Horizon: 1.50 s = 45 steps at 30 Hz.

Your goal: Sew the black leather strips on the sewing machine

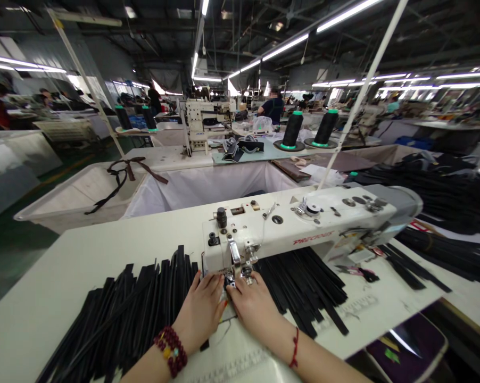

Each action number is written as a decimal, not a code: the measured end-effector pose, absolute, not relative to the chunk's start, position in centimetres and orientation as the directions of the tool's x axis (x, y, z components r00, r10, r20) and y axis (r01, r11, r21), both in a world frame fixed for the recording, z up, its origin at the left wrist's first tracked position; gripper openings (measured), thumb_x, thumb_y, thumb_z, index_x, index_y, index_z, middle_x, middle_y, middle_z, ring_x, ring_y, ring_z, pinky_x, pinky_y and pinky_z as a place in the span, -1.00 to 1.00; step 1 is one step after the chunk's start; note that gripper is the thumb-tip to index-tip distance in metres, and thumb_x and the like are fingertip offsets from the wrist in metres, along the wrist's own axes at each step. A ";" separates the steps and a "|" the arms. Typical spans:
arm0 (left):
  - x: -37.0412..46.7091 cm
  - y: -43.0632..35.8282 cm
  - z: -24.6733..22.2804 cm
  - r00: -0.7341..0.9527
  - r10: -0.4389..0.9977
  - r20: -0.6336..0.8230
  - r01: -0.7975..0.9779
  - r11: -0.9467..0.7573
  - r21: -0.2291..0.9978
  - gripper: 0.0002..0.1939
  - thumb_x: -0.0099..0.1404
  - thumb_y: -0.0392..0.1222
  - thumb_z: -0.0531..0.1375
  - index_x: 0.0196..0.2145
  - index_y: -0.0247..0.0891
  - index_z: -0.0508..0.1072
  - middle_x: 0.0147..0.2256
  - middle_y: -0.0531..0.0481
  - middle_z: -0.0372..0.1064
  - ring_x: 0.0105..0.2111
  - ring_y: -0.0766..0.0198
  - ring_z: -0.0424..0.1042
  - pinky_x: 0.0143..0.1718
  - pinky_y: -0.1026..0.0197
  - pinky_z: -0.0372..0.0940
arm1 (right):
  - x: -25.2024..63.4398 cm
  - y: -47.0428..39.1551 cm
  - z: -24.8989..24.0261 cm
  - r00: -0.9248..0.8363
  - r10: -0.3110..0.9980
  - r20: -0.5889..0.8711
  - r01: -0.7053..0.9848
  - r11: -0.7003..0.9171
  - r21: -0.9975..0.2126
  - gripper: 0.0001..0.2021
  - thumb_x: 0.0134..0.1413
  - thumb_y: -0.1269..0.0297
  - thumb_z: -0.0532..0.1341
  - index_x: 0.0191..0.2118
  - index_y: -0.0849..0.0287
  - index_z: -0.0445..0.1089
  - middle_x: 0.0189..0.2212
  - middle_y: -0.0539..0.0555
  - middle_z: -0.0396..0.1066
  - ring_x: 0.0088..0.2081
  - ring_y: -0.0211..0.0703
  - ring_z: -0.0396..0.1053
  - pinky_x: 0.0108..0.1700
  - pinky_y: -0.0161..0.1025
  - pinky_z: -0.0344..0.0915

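Note:
A white sewing machine [272, 229] stands across the table. At its needle area my left hand [202, 308] lies with fingers spread, palm down, beside the presser foot. My right hand [254, 303] is just to the right, its fingers bent at the foot; whatever they press on is too small to make out. Many black strips [124, 314] lie in a pile left of my left hand, and another pile of black strips [301, 287] runs under the machine arm to the right of my right hand.
Scissors [357, 272] lie right of the machine's base, near more black strips [407, 268]. Behind the table are a cloth-lined bin [208, 183], a second sewing machine [200, 125] and black thread cones [291, 130]. A person [272, 109] is in the background.

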State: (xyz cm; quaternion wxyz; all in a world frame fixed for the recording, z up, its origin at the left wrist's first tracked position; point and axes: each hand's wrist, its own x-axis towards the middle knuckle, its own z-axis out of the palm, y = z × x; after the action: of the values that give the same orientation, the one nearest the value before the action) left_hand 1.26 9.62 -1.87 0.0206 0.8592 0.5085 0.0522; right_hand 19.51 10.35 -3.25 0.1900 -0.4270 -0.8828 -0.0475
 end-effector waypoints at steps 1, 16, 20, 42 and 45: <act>1.2 9.7 -1.9 0.477 0.876 0.075 0.871 -0.483 0.092 -0.61 0.37 -0.19 0.09 0.11 -0.33 0.41 0.07 -0.24 0.45 0.16 -0.06 0.30 0.25 -0.24 0.08 | 19.3 10.6 -3.3 -0.566 0.738 0.368 0.774 0.629 -0.069 -0.89 0.21 0.47 0.25 -0.16 0.19 0.45 -0.21 0.12 0.48 -0.20 -0.03 0.39 0.00 -0.03 0.18; -0.3 11.8 0.1 0.537 0.832 0.136 0.829 -0.551 0.095 -0.68 0.40 -0.30 0.01 -0.02 -0.21 0.49 0.00 -0.13 0.51 0.06 0.02 0.41 0.27 -0.29 0.04 | 27.6 2.1 -1.4 -0.312 0.783 0.538 0.830 0.500 -0.246 -0.72 0.41 0.34 -0.04 -0.09 0.15 0.42 -0.35 0.06 0.36 -0.32 -0.13 0.32 -0.19 -0.17 0.14; -0.3 15.3 0.1 0.565 0.803 0.189 0.802 -0.588 0.100 -0.67 0.36 -0.33 0.00 -0.07 -0.21 0.52 -0.02 -0.16 0.52 0.07 -0.03 0.41 0.25 -0.22 0.13 | 32.2 0.3 -2.3 -0.230 0.800 0.555 0.940 0.330 -0.086 -0.63 0.44 0.09 -0.05 0.01 0.21 0.38 -0.23 0.17 0.40 -0.25 -0.02 0.36 -0.23 -0.14 0.20; 1.2 3.7 0.0 0.659 0.725 0.199 0.721 -0.684 0.108 -0.48 0.34 -0.34 0.08 0.25 -0.23 0.27 0.24 -0.16 0.29 0.21 0.11 0.31 0.27 -0.04 0.20 | 30.1 -2.1 -2.5 -0.448 0.587 0.674 0.740 0.667 -0.088 -0.70 0.33 0.46 0.06 0.08 0.21 0.41 -0.30 0.13 0.48 -0.35 -0.17 0.45 -0.32 -0.30 0.37; 1.4 3.4 -0.7 0.635 0.745 0.206 0.743 -0.661 0.102 -0.52 0.34 -0.35 0.08 0.20 -0.25 0.31 0.22 -0.17 0.31 0.18 0.10 0.35 0.24 -0.03 0.25 | 26.5 -2.7 -3.5 -0.455 0.507 0.732 0.703 0.709 -0.054 -0.75 0.32 0.46 0.06 -0.10 0.14 0.48 -0.41 0.07 0.48 -0.44 -0.18 0.41 -0.44 -0.29 0.31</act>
State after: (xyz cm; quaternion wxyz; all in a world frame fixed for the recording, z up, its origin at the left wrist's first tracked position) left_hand 1.41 3.41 -0.73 0.0037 0.9041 0.4115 0.1154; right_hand 26.45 -2.70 -3.48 0.3794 -0.3587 -0.8430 -0.1293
